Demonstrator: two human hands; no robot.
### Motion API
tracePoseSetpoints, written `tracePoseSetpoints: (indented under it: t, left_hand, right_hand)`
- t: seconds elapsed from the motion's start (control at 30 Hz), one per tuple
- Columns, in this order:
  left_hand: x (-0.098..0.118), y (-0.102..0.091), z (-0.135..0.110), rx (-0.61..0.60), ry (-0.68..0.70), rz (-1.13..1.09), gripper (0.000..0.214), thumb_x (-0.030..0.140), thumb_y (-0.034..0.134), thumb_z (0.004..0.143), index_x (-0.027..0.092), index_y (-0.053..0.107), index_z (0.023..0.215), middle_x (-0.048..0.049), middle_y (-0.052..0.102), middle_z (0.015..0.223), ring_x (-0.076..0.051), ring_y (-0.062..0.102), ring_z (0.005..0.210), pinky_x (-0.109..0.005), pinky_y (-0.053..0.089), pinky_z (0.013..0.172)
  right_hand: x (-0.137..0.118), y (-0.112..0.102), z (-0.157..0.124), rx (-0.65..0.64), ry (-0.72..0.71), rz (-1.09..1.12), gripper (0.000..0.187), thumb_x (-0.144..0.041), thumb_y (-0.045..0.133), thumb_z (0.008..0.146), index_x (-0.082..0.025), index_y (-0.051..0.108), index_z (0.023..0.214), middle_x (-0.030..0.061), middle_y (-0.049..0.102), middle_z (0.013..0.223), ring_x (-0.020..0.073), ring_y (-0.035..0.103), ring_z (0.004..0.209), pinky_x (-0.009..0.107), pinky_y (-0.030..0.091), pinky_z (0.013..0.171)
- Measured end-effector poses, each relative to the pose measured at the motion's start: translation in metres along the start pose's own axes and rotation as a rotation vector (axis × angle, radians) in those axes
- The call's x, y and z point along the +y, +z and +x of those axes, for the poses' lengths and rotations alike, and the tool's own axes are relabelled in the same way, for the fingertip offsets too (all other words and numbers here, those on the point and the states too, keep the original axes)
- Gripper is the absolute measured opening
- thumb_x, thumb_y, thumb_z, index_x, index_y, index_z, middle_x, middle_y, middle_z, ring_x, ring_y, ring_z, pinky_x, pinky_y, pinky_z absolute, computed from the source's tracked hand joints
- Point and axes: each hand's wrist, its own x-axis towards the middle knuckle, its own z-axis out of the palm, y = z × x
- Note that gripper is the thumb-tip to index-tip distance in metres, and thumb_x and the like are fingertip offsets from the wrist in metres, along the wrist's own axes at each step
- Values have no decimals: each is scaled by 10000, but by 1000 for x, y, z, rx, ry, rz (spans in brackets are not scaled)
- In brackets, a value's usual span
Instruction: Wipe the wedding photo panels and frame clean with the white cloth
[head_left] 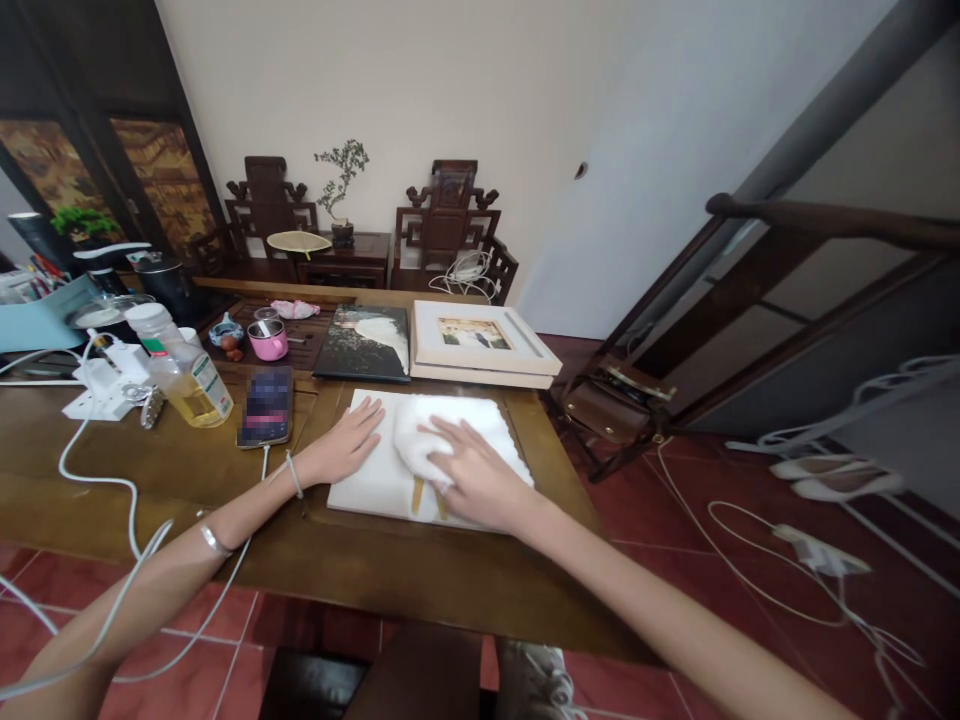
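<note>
A white flat frame [375, 480] lies on the wooden table [225, 470] in front of me. My left hand [345, 445] rests flat on its left edge with the fingers stretched out. My right hand [469, 470] presses a wadded white cloth [416, 440] onto the frame's surface, fingers curled over it. Two small yellowish legs show at the frame's near edge, under my right hand.
Behind the white frame lie a dark picture panel [365, 343] and a cream framed photo [480, 345]. To the left are a phone [265, 405], an oil bottle [184, 365], a pink cup [268, 340] and a white power strip [105, 385] with cables. A stair railing [825, 225] stands at right.
</note>
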Motion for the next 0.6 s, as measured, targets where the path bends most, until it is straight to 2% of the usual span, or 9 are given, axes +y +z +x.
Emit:
tracePoseSetpoints:
  t: [0.1, 0.2, 0.3, 0.4, 0.5, 0.6]
  left_hand:
    - [0, -5, 1, 41, -56, -149, 607, 481, 198, 954, 109, 300, 1423, -86, 229, 1515, -192, 133, 1411, -370, 138, 1156]
    - [2, -10, 1, 177, -110, -301, 645, 518, 212, 943, 98, 299, 1425, -80, 266, 1505, -185, 218, 1393, -338, 147, 1156]
    - [3, -13, 2, 270, -118, -386, 655, 531, 206, 941, 87, 342, 1403, -88, 333, 1477, -188, 295, 1366, -350, 181, 1151]
    - [3, -12, 2, 254, -85, -350, 622, 490, 164, 957, 88, 416, 1359, -104, 384, 1448, -195, 333, 1348, -374, 224, 1140]
    - [3, -8, 0, 139, -6, -165, 544, 430, 232, 958, 102, 443, 1337, -124, 388, 1443, -219, 291, 1368, -419, 220, 1134]
    - [5, -4, -4, 45, 54, 37, 490, 350, 316, 943, 93, 411, 1350, -154, 342, 1464, -248, 214, 1393, -463, 196, 1129]
  right_hand:
    - [11, 2, 32, 7, 34, -66, 351, -167, 513, 804, -128, 609, 1140, 163, 427, 1405, 344, 256, 1351, 563, 224, 1073]
    - [-7, 6, 47, -60, -56, -132, 349, -211, 576, 785, -122, 629, 1118, 203, 384, 1421, 385, 234, 1350, 591, 193, 1064]
    - [-38, 7, 35, -124, -273, -106, 316, -239, 619, 755, -154, 664, 1056, 192, 355, 1441, 384, 216, 1357, 582, 155, 1078]
    - [-57, 1, 3, -146, -425, 19, 279, -272, 604, 765, -160, 670, 1012, 186, 367, 1435, 353, 233, 1358, 534, 168, 1095]
    - [-55, -9, -22, -151, -342, 108, 259, -214, 552, 787, -144, 650, 1016, 181, 491, 1342, 296, 311, 1338, 490, 168, 1114]
    - [-36, -17, -24, -121, -186, 94, 231, -122, 502, 787, -136, 640, 972, 155, 640, 1128, 251, 403, 1287, 454, 184, 1118]
